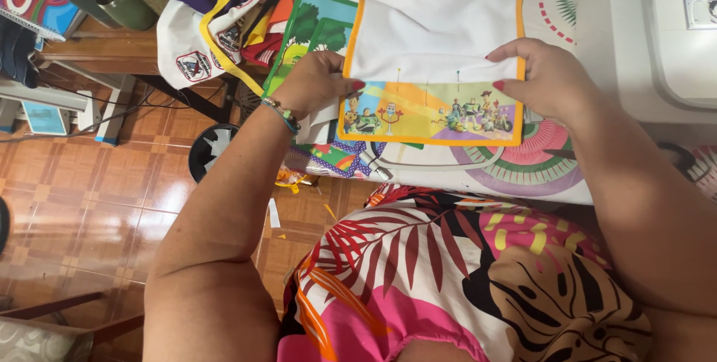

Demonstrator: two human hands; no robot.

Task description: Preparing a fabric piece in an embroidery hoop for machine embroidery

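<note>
Floor (97, 190): glossy reddish-brown tiles, left of and below the fabric panel, with small scraps lying on it.
Work table (553, 175): under the fabric panel, covered by a cloth with pink and purple fan-shaped prints.
Sewing machine (657, 41): white, just right of the fabric panel, its body running to the picture's right edge.
Fabric panel (433, 56): white cloth edged in orange binding, with a cartoon-printed strip along its lower edge; it is held flat above the work table, at the top middle of the view.
Pile of cloths (224, 11): white, purple and yellow pieces heaped left of the fabric panel.
Left hand (314, 82): pinched shut on the fabric panel's left edge, thumb on top; beaded bracelet at the wrist.
Right hand (541, 75): clamped on the fabric panel's right edge, thumb over the fold.
Pins (399, 77): stuck upright along the fold, between the two hands.
</note>
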